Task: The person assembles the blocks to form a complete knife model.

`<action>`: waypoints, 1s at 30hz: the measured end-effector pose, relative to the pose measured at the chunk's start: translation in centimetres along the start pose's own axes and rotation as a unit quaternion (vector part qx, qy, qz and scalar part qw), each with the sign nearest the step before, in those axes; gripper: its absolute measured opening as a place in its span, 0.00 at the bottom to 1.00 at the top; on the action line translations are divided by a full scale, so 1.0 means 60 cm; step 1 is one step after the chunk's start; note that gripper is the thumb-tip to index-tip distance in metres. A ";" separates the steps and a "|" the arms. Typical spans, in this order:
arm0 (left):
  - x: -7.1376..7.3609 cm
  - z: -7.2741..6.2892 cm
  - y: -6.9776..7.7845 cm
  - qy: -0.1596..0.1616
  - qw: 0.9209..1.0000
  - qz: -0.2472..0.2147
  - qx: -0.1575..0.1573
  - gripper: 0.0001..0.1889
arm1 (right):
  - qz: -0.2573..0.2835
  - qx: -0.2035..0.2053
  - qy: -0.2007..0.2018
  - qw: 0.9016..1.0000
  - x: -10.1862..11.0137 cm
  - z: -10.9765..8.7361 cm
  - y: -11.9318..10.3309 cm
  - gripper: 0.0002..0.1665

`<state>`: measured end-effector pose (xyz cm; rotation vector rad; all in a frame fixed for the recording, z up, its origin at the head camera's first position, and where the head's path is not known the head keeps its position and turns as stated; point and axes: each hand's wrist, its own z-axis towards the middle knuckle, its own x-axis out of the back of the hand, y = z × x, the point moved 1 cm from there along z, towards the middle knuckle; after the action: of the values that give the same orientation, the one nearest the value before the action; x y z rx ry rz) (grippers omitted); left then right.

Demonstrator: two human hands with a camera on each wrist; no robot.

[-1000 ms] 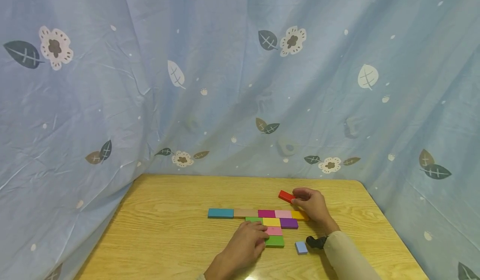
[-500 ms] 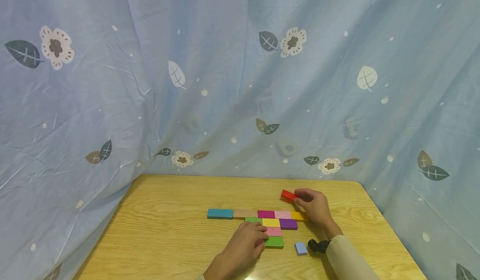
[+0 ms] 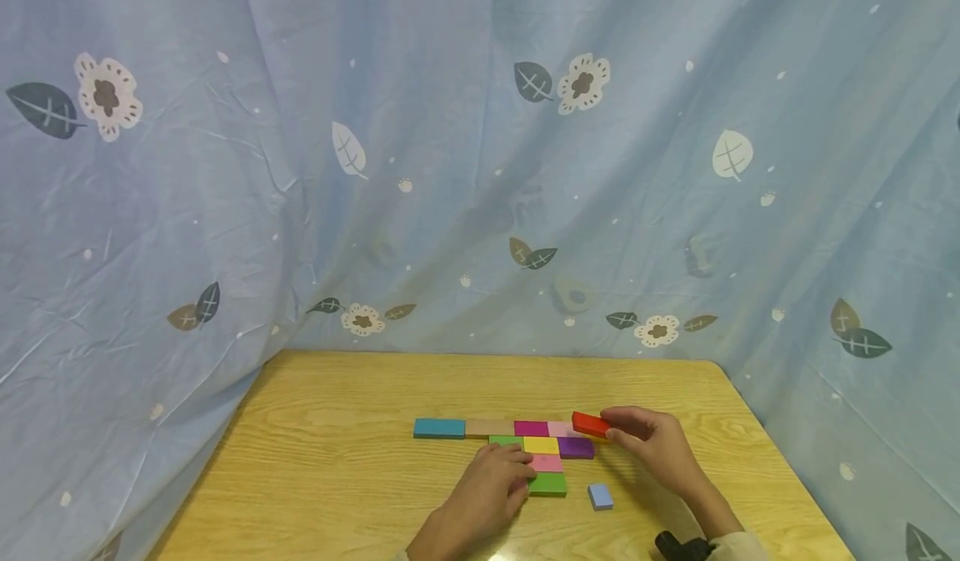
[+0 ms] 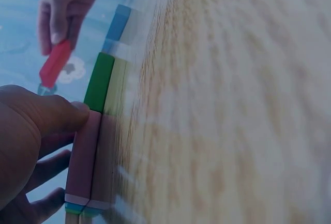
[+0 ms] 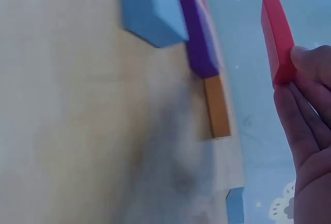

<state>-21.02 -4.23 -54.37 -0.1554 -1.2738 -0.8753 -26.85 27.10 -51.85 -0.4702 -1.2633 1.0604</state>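
Observation:
My right hand [image 3: 652, 444] pinches a red rectangular block [image 3: 590, 424] between thumb and fingers. The red block [image 5: 279, 43] is held up in the right wrist view. It overlaps the orange block [image 5: 217, 107] and the pale pink block [image 3: 558, 429] in the head view. My left hand [image 3: 491, 486] rests at the left side of the laid-out blocks, fingers over a pink block [image 3: 547, 463]. In the left wrist view, the thumb of my left hand [image 4: 31, 146] touches near the joint of a pink block [image 4: 85, 157] and a green block [image 4: 98, 81].
The back row also has a blue block [image 3: 439, 428], a tan block [image 3: 490, 428] and a magenta block [image 3: 531, 428]. Yellow [image 3: 541, 445] and purple blocks [image 3: 576, 448] lie before it. A light blue square block [image 3: 600, 496] sits apart on the wooden table [image 3: 337, 486].
My right hand has lifted the red block off the back of the table and brought it toward me and slightly right, over the row's right end. My left hand stays put.

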 end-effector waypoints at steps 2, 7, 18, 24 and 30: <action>0.001 0.000 0.000 0.002 1.000 0.000 0.002 0.11 | 0.002 0.000 -0.016 1.000 0.001 -0.013 -0.002 0.17; -0.001 -0.001 -0.002 0.009 1.000 0.001 -0.003 0.11 | -0.013 0.015 -0.035 0.999 -0.006 -0.037 0.000 0.14; -0.003 -0.003 -0.003 0.002 1.000 0.004 -0.001 0.11 | -0.057 0.026 -0.063 0.996 -0.023 -0.050 -0.001 0.15; -0.005 -0.002 -0.003 0.009 1.000 0.011 -0.010 0.11 | -0.097 0.046 -0.064 0.992 -0.029 -0.049 -0.002 0.15; -0.005 -0.002 -0.003 0.012 1.000 0.013 -0.016 0.11 | -0.132 0.048 -0.066 0.988 -0.033 -0.046 -0.001 0.16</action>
<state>-21.05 -4.25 -54.73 -0.1861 -1.2342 -0.8737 -24.13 26.09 -53.66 -0.1544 -1.3422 0.9345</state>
